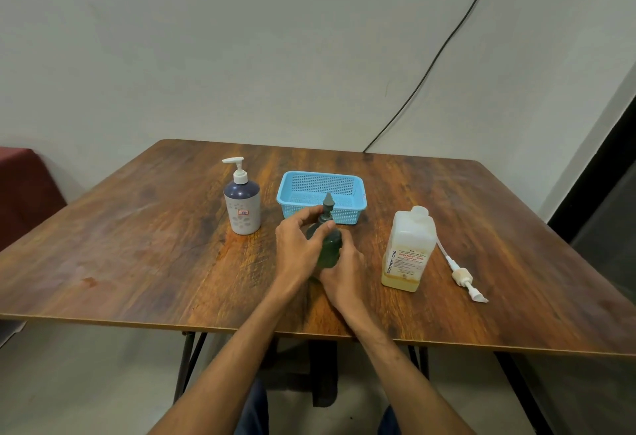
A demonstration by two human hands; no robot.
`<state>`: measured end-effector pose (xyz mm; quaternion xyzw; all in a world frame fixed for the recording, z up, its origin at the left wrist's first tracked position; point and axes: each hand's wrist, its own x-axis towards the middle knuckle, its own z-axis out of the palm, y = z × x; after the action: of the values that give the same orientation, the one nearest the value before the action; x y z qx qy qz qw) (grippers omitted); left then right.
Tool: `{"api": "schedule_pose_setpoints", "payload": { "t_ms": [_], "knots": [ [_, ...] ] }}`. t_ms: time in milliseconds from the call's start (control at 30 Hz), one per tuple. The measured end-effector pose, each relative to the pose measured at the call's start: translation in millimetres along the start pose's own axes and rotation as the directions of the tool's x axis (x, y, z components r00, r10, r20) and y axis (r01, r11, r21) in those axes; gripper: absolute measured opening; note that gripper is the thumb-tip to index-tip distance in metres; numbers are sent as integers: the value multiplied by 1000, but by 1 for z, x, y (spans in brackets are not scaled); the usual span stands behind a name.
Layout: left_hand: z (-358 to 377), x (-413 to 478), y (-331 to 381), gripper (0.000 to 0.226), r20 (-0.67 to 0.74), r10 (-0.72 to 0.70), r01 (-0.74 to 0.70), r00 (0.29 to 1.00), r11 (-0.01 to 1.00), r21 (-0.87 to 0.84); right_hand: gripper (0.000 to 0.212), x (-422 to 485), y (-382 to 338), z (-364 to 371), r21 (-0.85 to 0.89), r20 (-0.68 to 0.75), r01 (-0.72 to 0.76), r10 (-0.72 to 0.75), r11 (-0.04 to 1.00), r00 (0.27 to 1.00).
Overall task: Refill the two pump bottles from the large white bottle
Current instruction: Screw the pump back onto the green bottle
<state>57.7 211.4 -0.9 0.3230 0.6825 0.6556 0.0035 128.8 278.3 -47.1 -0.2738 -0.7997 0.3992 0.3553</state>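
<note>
A dark green pump bottle [329, 249] stands at the middle of the wooden table [137, 245]. My left hand [298, 245] grips its neck and pump collar from the left. My right hand [344, 271] wraps the bottle's body from the right and below. A white and navy pump bottle [242, 204] stands upright to the left, untouched. The large white bottle [407, 252] stands to the right with its neck uncapped and yellowish liquid low inside. Its removed pump with tube [461, 274] lies on the table just right of it.
A light blue perforated basket [321, 195] sits right behind the green bottle. A black cable [447, 39] runs down the wall to the table's far edge. A dark red object [24, 187] stands at the far left, off the table.
</note>
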Motion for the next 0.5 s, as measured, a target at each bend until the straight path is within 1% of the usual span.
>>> {"api": "schedule_pose_setpoints", "payload": {
  "t_ms": [67,133,200,267,300,367,433,500],
  "knots": [
    [-8,1,-2,35,110,-35,40,993,998,-40,69,0,1,0,27,14,3,-3,1000,1000],
    [-13,-2,-1,36,145,-58,71,988,994,-84,69,-1,1,-1,37,23,-2,1,999,1000],
    [-14,-6,1,37,70,-46,53,996,993,-103,70,-1,0,-1,39,17,-1,1,999,1000],
    [-9,-8,1,39,-43,-12,9,999,997,-72,73,-1,-1,0,28,18,-10,9,1000,1000],
    [-5,-8,3,40,-73,-1,-3,997,999,-46,73,-1,-1,-1,20,18,-13,13,1000,1000],
    [2,-8,8,41,-86,28,-28,996,1000,5,73,-1,-2,-1,18,15,-15,14,1000,1000],
    [3,-5,8,36,-88,43,-40,995,999,37,73,-1,-1,0,20,12,-5,5,1000,1000],
    [-3,1,5,32,-18,27,-26,999,999,47,75,-2,0,-1,27,19,-12,12,1000,1000]
  ]
}}
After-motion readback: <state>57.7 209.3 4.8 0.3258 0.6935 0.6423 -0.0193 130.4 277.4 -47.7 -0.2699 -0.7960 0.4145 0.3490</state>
